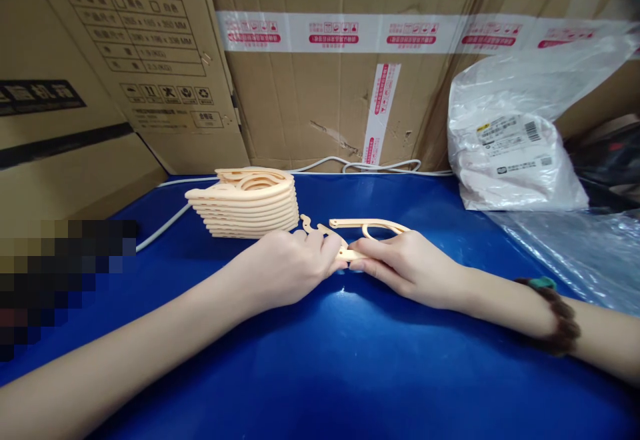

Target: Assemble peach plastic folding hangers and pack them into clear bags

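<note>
Just right of a neat stack of peach plastic folding hangers [247, 208], both my hands grip one more peach folding hanger [355, 223]. My left hand [287, 267] is closed, thumb and fingers pinching it near the middle joint. From the right, my right hand [415, 267] pinches the same hanger between thumb and fingers, its fingertips almost touching those of the left. A notched end sticks up above my left fingers. One long arm with a curved loop shows above my right hand. My fingers and palms hide the rest.
A blue tabletop [340, 367] lies under everything. Cardboard boxes [300, 93] stand along the back and left. A white cable [330, 160] runs along the back edge. At the right back sits a labelled plastic bag [515, 153], with clear film [565, 247] before it.
</note>
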`<state>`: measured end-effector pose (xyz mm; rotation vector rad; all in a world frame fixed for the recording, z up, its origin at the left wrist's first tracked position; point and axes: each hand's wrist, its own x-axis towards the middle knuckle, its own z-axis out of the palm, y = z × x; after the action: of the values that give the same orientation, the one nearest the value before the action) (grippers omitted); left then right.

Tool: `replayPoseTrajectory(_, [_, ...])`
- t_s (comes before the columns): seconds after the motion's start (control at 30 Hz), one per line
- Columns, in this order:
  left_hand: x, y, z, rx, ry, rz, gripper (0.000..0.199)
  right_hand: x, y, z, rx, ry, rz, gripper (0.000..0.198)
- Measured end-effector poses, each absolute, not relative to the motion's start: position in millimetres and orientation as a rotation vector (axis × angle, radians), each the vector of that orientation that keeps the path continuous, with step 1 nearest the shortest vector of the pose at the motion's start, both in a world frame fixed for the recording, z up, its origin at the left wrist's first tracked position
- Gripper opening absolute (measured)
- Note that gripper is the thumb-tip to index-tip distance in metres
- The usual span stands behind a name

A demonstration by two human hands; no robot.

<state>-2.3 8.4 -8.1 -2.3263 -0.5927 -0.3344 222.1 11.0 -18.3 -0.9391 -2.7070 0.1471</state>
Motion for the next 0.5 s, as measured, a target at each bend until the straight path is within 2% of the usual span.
replayPoseTrajectory(0.2, [-2.2, 6.1, -3.7, -2.452, -0.682, -0.38, 0.044, 223.0, 11.1, -18.8, -0.926, -2.659, 0.202, 0.042])
replayPoseTrajectory(0.5, [-6.9, 7.9, -3.0, -2.685, -1.085, -0.201, 0.034, 222.8, 11.2, -19.1, -0.92, -2.642, 0.183, 0.038])
